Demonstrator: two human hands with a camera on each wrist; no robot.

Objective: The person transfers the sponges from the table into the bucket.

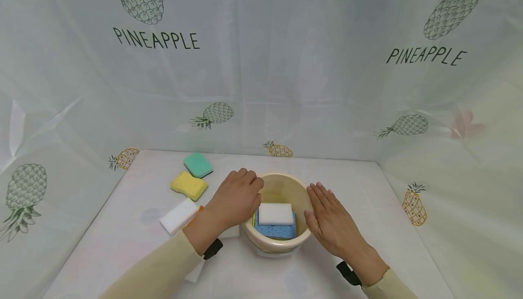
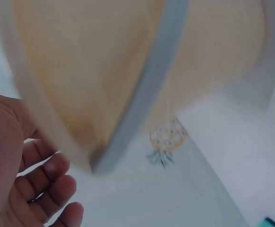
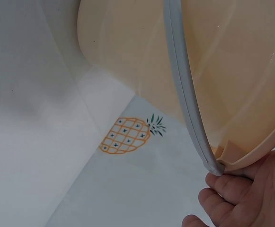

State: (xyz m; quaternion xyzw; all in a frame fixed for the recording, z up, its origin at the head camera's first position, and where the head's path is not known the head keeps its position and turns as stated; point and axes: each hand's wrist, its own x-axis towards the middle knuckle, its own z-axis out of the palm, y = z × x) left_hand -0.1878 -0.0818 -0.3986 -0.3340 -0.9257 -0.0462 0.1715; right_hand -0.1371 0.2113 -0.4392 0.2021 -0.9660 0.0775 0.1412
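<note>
A cream bucket (image 1: pixel 286 185) stands on the table. Inside it a white sponge (image 1: pixel 275 213) lies on a blue sponge (image 1: pixel 275 231), with a sliver of yellow beside them. At the bucket's left rim my left hand (image 1: pixel 239 197) holds on with curled fingers; the left wrist view shows its fingers (image 2: pixel 54 189) bent beside the rim. My right hand (image 1: pixel 333 219) touches the right side with fairly straight fingers, its thumb near the rim. In the right wrist view its fingertips lie below the joint of the grey bucket handle (image 3: pixel 182 80).
Left of the bucket lie a green sponge (image 1: pixel 198 165), a yellow sponge (image 1: pixel 189 185) and a white sponge (image 1: pixel 180 216). An orange edge and more white pieces (image 1: pixel 195 272) show partly behind my left arm. A pineapple-print sheet (image 1: pixel 261 85) hangs around the table.
</note>
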